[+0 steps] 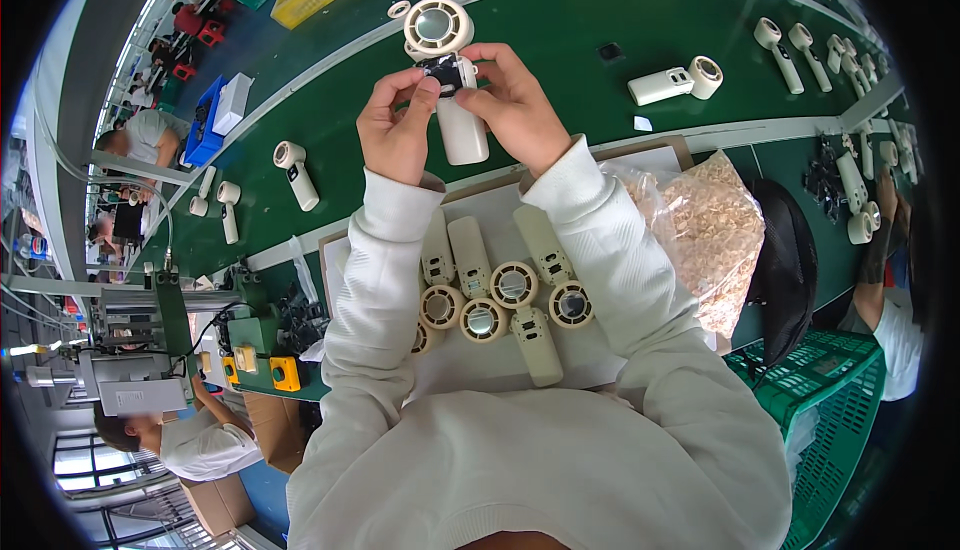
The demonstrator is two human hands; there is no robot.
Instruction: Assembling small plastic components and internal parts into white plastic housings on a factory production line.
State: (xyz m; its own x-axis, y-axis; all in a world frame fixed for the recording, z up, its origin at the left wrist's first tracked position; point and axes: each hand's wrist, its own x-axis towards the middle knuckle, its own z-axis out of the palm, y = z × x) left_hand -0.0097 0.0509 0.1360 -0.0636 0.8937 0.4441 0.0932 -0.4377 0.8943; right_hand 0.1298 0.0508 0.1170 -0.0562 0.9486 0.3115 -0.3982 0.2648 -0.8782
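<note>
Over the far edge of the board, both of my hands hold one cream handheld fan (463,138), its round head pointing away from me and its handle toward me. A black part shows at the neck, between head and handle. My left hand (396,128) pinches this neck area from the left, thumb on the black part. My right hand (515,102) grips the neck from the right, with fingers around the far side and thumb near the handle's top. Below, between my forearms, several similar fans (482,320) lie on a white board (470,375).
More fans (662,84) lie spread along the green belt (560,40). To my right are a clear bag of tan pieces (710,230), a black bag (785,270) and a green crate (840,390). At left stands a machine with yellow-framed buttons (285,372). Other people work on both sides.
</note>
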